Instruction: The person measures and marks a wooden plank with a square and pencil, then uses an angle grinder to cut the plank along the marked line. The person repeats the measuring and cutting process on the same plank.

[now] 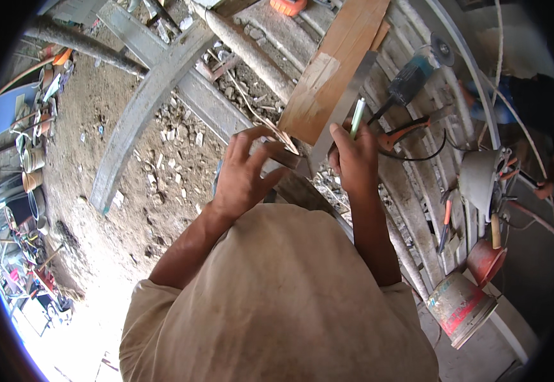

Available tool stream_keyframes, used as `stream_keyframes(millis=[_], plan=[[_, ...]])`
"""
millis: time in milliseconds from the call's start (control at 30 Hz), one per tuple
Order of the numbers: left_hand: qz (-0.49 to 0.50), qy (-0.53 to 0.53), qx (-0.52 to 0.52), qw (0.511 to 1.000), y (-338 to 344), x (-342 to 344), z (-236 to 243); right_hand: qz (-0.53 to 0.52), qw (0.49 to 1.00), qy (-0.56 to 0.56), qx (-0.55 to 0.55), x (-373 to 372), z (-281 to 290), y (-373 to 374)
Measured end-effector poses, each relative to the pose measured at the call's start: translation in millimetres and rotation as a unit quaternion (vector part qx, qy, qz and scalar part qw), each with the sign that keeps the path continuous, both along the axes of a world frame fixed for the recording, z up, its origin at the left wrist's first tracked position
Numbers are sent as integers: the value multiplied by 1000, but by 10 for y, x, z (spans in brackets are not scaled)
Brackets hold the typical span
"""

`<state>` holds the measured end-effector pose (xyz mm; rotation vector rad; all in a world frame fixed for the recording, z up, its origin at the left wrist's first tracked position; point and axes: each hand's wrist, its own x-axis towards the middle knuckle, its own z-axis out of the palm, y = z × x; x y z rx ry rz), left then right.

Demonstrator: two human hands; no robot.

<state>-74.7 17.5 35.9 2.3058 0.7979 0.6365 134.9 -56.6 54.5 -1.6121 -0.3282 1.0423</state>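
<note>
My left hand [246, 170] has its fingers curled over a short dark block [287, 158] at the near end of a flat metal blade [347, 105]; together they look like a try square. The blade runs along the right edge of a brown wooden board [328, 70] with a pale patch on its face. In my right hand [356, 153], a pale green pen [358, 116] points up between thumb and fingers, close beside the blade. Whether that hand also touches the blade is hard to tell.
An angle grinder [410, 79] lies on the slatted wooden surface [417, 165] at right, near an orange-handled saw [404, 132]. A paint-stained bucket [458, 309] and a grey tub of tools [481, 181] stand farther right. A curved grey beam [133, 121] crosses the rubble-strewn dirt floor at left.
</note>
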Motion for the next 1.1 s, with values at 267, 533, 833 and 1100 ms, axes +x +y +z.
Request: stream_keyframes(millis=[267, 533, 833, 1100], plan=[[170, -238, -549, 783, -613, 255, -242, 86, 949, -278, 122, 161, 233, -22], [221, -260, -631, 697, -665, 641, -343, 234, 749, -581, 216, 640, -286, 541], [304, -321, -575, 688, -594, 724, -453, 390, 634, -621, 248, 774, -489, 1243], [327, -301, -576, 686, -528, 736, -355, 388, 647, -622, 209, 773, -506, 1291]])
